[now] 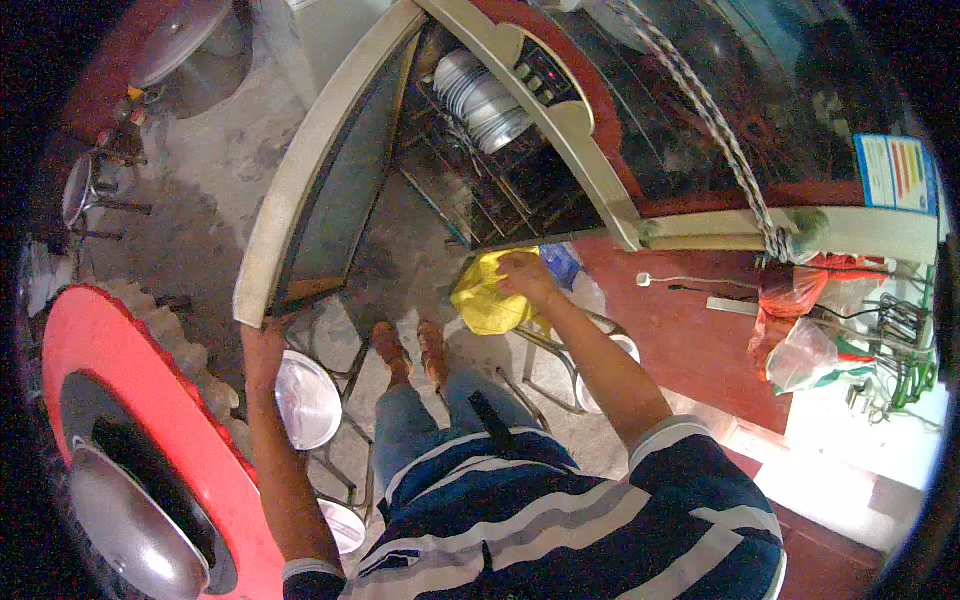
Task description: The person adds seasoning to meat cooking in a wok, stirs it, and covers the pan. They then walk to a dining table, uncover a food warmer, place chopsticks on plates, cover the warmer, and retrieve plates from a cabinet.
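My left hand [264, 337] is at the lower end of the opened cabinet door [259, 247], its fingers partly hidden behind the frame. My right hand [526, 279] is at a yellow plastic bag [487, 300], which hangs above a stool; the fingers touch or grip the bag's upper part. Beyond the door stands the dark cabinet [626, 217] with wire racks [495, 187]. A row of stacked plates [480, 97] stands on edge in the upper rack. A control panel [544, 75] with a small red light sits on the cabinet's front.
At left is a round red-covered table [90, 330] with a metal lid or wok [135, 517]. Stools with round pale seats [307, 401] stand by my legs. At right are a red plastic bag [787, 300], cables and green-and-black hangers [904, 375]. A twisted rope [720, 127] hangs across the cabinet.
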`<state>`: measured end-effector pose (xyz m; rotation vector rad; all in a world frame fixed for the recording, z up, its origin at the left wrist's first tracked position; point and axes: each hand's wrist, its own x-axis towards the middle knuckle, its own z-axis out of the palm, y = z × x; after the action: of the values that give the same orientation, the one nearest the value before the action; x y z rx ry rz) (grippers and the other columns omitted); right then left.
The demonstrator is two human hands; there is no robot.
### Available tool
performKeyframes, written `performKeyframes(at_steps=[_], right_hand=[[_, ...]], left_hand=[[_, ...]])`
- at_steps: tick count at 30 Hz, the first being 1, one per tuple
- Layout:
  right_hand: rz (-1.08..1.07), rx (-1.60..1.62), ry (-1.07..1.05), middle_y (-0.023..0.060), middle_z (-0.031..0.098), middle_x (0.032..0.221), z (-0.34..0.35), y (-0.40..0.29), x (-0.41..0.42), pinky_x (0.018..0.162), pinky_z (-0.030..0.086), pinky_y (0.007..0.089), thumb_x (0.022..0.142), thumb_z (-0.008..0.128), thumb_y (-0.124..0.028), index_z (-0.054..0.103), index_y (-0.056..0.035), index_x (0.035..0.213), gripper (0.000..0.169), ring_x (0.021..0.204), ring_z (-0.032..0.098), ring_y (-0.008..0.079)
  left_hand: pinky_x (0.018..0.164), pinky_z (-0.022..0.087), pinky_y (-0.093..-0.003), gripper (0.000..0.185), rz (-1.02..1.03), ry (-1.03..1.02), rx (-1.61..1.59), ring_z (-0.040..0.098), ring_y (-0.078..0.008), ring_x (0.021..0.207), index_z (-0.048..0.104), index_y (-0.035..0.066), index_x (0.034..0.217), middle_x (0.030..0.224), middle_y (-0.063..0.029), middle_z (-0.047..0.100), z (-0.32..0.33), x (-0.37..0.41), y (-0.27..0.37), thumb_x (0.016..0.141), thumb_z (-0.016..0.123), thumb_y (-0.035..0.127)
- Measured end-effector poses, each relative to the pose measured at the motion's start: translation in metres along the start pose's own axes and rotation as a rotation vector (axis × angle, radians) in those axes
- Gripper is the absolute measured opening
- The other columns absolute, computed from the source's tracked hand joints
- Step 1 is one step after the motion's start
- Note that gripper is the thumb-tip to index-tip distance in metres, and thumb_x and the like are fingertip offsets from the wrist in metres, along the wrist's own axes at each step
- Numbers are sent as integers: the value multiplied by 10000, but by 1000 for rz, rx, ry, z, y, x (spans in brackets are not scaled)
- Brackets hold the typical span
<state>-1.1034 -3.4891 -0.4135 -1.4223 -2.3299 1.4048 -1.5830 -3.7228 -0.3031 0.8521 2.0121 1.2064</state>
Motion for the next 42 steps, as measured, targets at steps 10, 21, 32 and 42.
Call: performKeyframes(at_steps=[10,21,32,42], right_hand=[[57,1513,671,124,652,1050,-77,91,123,688,555,400,875,585,-232,366,7,1353,578,823,657,291],[333,801,718,171,617,1103,-118,108,241,739,532,437,819,631,-325,373,-13,1368,682,901,623,330],[487,311,631,217,582,1156,-124,88,220,790,509,474,763,676,-418,380,-33,1383,787,979,588,370],[429,-8,621,259,551,1204,-95,31,159,837,488,508,712,717,-502,386,-52,1397,884,1050,557,406]], left_hand=[[781,445,-288,296,-168,-29,-42,542,-152,916,529,-52,1167,1062,-159,611,-27,13,-74,895,542,65],[720,506,-360,515,-596,-97,210,644,-246,765,455,35,1338,919,-208,639,46,-168,-86,835,558,80],[935,451,-467,478,-806,2,232,576,-408,1070,532,17,1236,1125,-275,607,119,-333,-60,790,599,176],[910,477,-464,477,-884,162,170,584,-393,1078,516,35,1238,1153,-266,599,116,-400,-48,795,593,196]])
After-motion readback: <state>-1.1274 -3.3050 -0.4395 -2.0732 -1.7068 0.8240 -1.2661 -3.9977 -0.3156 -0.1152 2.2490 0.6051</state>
